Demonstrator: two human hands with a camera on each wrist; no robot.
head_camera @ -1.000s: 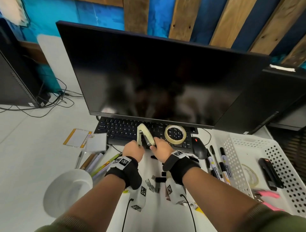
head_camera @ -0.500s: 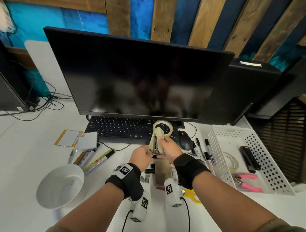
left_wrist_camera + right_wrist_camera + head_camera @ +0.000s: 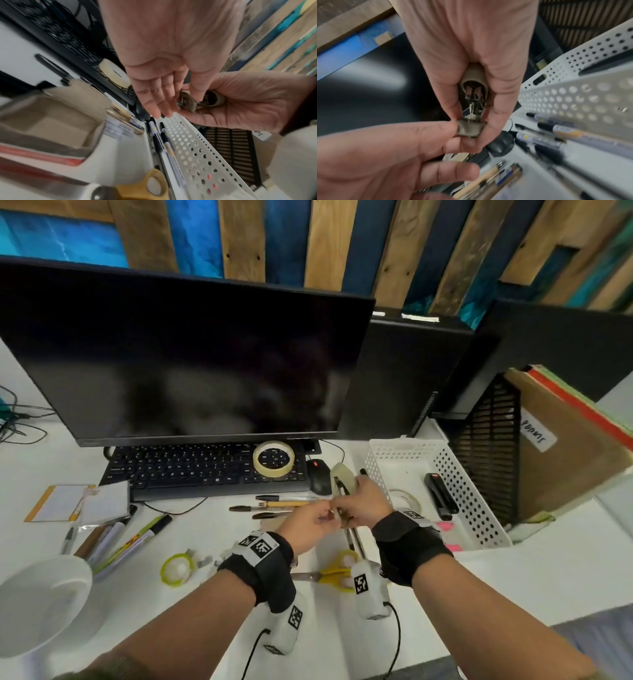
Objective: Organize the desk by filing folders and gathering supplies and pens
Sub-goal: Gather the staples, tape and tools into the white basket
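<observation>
A beige stapler [image 3: 342, 479] stands on end above the desk, just left of the white perforated basket [image 3: 479, 510]. My right hand [image 3: 359, 499] grips its body, thumb and fingers wrapped round it [image 3: 473, 83]. My left hand [image 3: 313, 520] pinches the stapler's lower end [image 3: 468, 129] with its thumb and fingers. In the basket lie a black stapler [image 3: 440, 494], a clear tape roll and pink-handled pliers. A masking tape roll [image 3: 274, 458] sits on the keyboard. Pens [image 3: 270, 506] lie in front of the keyboard, and markers [image 3: 137, 539] lie at the left.
A black mesh file holder [image 3: 489, 446] with folders [image 3: 565, 446] stands right of the basket. Yellow scissors [image 3: 332, 575] lie under my wrists. A mouse [image 3: 318, 481], a white bowl [image 3: 41, 601], notepads [image 3: 78, 501] and a small yellow tape roll [image 3: 176, 570] are on the desk.
Both hands have carried the beige stapler from over the keyboard to the right, next to the basket. The view has swung right, and the file holder now shows.
</observation>
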